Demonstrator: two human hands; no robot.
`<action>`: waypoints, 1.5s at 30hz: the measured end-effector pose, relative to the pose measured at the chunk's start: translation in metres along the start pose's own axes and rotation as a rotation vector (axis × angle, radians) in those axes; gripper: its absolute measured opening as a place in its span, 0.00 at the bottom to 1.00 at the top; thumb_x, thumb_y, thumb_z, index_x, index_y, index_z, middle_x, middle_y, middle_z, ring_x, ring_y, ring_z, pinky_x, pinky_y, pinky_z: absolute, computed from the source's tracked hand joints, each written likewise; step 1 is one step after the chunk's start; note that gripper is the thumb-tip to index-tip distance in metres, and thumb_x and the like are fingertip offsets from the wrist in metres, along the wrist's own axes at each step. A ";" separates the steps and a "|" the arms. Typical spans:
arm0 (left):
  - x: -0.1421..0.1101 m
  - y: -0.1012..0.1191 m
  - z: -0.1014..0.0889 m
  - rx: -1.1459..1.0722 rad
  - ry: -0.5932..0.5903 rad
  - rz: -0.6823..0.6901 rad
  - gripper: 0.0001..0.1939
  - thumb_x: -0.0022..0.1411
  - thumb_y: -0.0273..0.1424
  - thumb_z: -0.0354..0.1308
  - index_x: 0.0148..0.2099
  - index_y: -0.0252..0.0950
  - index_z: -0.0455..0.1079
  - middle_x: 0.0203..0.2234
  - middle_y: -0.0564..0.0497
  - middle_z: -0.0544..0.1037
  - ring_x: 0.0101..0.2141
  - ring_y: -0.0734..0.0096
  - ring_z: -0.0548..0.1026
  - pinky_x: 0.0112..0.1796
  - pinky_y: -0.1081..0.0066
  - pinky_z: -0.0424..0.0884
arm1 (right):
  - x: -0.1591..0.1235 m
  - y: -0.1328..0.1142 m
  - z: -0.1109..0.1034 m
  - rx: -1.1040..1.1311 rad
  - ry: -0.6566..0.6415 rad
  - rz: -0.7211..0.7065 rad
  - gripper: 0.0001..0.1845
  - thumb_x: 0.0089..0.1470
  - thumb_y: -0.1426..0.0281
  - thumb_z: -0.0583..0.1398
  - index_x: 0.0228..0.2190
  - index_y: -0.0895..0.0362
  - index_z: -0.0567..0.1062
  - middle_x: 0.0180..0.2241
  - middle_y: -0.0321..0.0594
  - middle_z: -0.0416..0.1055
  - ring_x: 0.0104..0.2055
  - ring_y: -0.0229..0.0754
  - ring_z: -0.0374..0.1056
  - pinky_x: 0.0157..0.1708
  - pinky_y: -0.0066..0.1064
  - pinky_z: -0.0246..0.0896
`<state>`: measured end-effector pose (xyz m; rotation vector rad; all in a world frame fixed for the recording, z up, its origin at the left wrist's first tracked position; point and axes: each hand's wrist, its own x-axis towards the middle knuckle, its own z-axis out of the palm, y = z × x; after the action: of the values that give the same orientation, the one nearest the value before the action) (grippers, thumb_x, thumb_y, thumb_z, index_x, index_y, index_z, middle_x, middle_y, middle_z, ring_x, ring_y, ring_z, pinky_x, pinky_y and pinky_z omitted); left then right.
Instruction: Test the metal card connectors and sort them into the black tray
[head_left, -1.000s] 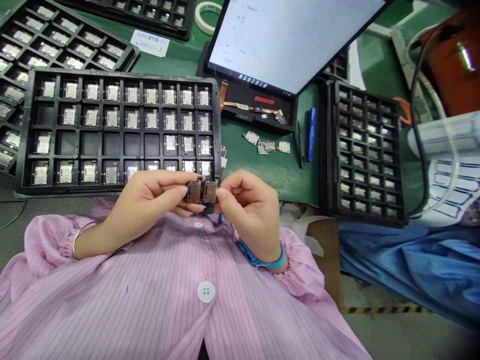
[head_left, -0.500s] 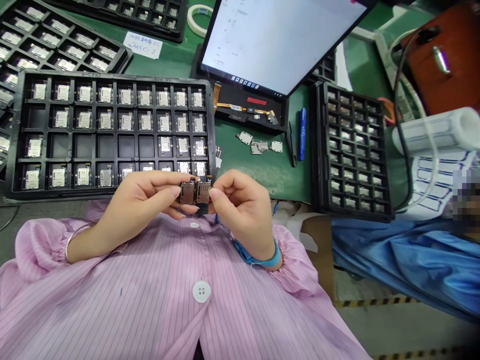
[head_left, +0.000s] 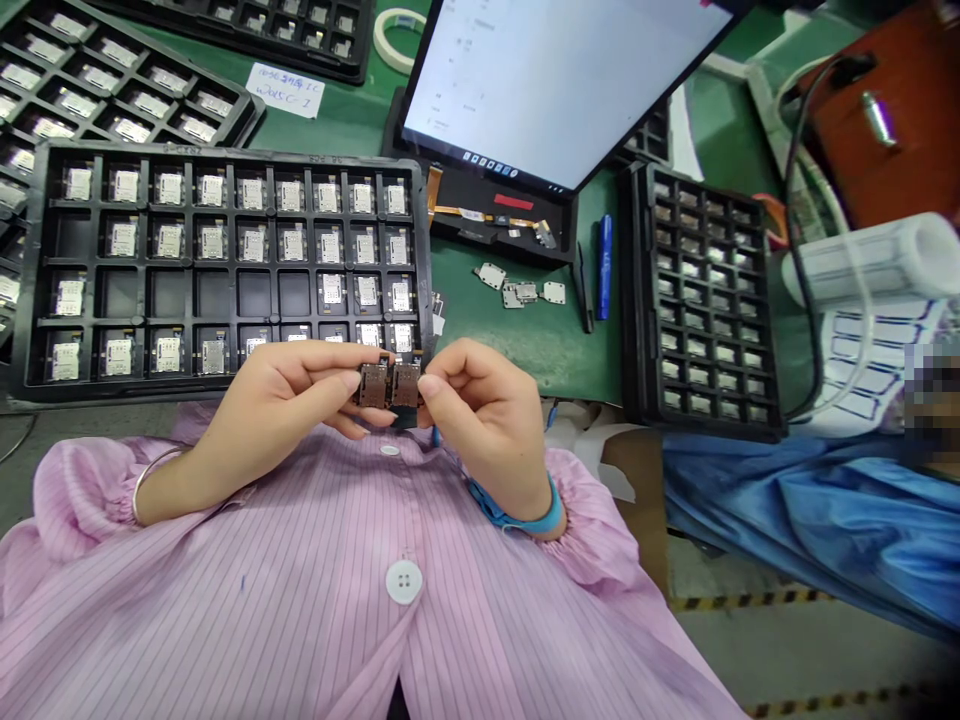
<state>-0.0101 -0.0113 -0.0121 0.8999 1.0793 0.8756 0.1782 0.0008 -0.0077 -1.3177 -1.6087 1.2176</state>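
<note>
Two small circuit boards with metal shields are held side by side in front of my chest. My left hand [head_left: 300, 392] is closed on the left circuit board [head_left: 374, 385], thumb on its edge and fingers beneath. Between thumb and forefinger, my right hand [head_left: 484, 420] pinches the outer edge of the right circuit board [head_left: 406, 384]. A dark piece shows below the boards; I cannot tell what it is. Just beyond my hands lies a black compartment tray [head_left: 229, 262] with similar boards in most pockets and several bare pockets. My left fingers cover part of its near edge.
Behind the hands stands a tilted screen [head_left: 555, 80]. Loose metal shield pieces [head_left: 519, 293], tweezers [head_left: 582, 290] and a blue marker [head_left: 604, 268] lie on the green table. Stacked trays [head_left: 705, 300] stand on the right, near a person's blue garment [head_left: 810, 520]. Tape [head_left: 386, 48] lies at the back.
The two boards tilt slightly in my fingers. Both hands otherwise keep the same place and grip.
</note>
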 end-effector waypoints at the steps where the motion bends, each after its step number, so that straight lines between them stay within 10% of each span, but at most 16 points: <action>1: 0.000 0.000 0.000 0.007 -0.002 0.001 0.13 0.63 0.35 0.60 0.48 0.37 0.78 0.40 0.45 0.83 0.34 0.61 0.83 0.30 0.72 0.81 | 0.000 0.000 0.000 -0.002 -0.001 0.004 0.10 0.55 0.68 0.58 0.23 0.53 0.64 0.17 0.30 0.62 0.18 0.33 0.59 0.18 0.27 0.52; 5: -0.004 0.007 -0.007 0.095 0.052 0.016 0.15 0.60 0.37 0.64 0.48 0.37 0.78 0.39 0.46 0.83 0.33 0.63 0.82 0.28 0.72 0.80 | 0.006 0.002 0.003 0.010 -0.018 -0.015 0.10 0.55 0.68 0.58 0.24 0.53 0.65 0.18 0.31 0.63 0.18 0.33 0.59 0.18 0.27 0.52; 11: -0.030 0.032 -0.071 0.392 0.829 0.395 0.13 0.62 0.36 0.61 0.49 0.42 0.77 0.45 0.58 0.80 0.35 0.69 0.81 0.32 0.71 0.78 | 0.038 -0.003 0.022 -0.120 -0.066 -0.074 0.09 0.55 0.71 0.58 0.23 0.55 0.68 0.17 0.33 0.66 0.19 0.34 0.61 0.20 0.27 0.53; 15: -0.048 0.040 -0.121 0.803 1.068 0.378 0.16 0.62 0.39 0.60 0.51 0.42 0.77 0.39 0.58 0.82 0.39 0.64 0.78 0.38 0.66 0.74 | 0.070 -0.019 0.060 -0.207 -0.205 -0.133 0.11 0.53 0.71 0.59 0.20 0.56 0.69 0.18 0.34 0.67 0.21 0.35 0.62 0.22 0.29 0.53; 22: -0.033 0.039 -0.140 0.783 0.861 0.142 0.14 0.56 0.37 0.64 0.43 0.38 0.79 0.29 0.50 0.80 0.30 0.68 0.74 0.32 0.72 0.71 | 0.111 -0.039 0.127 -0.283 -0.312 -0.102 0.14 0.54 0.71 0.61 0.18 0.56 0.68 0.19 0.36 0.69 0.20 0.35 0.61 0.23 0.29 0.51; 27: -0.027 0.033 -0.140 0.810 0.832 0.128 0.16 0.56 0.39 0.64 0.44 0.38 0.79 0.33 0.49 0.81 0.32 0.66 0.74 0.33 0.70 0.70 | 0.114 -0.039 0.129 -0.267 -0.433 -0.115 0.15 0.59 0.71 0.56 0.22 0.58 0.75 0.16 0.35 0.69 0.19 0.34 0.62 0.24 0.29 0.54; 33: -0.031 0.027 -0.130 1.015 0.922 0.169 0.15 0.63 0.40 0.57 0.47 0.40 0.78 0.34 0.50 0.81 0.35 0.63 0.77 0.40 0.64 0.72 | 0.097 -0.036 0.092 -0.340 -0.313 -0.224 0.12 0.60 0.71 0.56 0.38 0.60 0.80 0.24 0.37 0.74 0.26 0.38 0.69 0.30 0.31 0.60; 39: -0.021 0.014 -0.119 1.445 0.496 0.394 0.19 0.69 0.39 0.49 0.54 0.38 0.74 0.61 0.45 0.69 0.63 0.51 0.60 0.60 0.50 0.60 | 0.067 -0.027 0.040 -0.336 -0.085 -0.243 0.12 0.59 0.67 0.59 0.41 0.58 0.79 0.20 0.34 0.72 0.22 0.37 0.65 0.27 0.31 0.59; 45: -0.026 -0.002 -0.121 1.583 0.473 0.341 0.28 0.68 0.46 0.47 0.59 0.31 0.69 0.63 0.36 0.63 0.65 0.36 0.54 0.60 0.39 0.56 | 0.048 0.004 -0.052 -0.270 0.378 -0.134 0.11 0.58 0.65 0.60 0.41 0.55 0.78 0.20 0.35 0.72 0.18 0.36 0.61 0.20 0.30 0.57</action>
<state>-0.1326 -0.0155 -0.0318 2.2830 2.1026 0.3386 0.2172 0.0593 0.0022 -1.4757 -1.5864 0.6382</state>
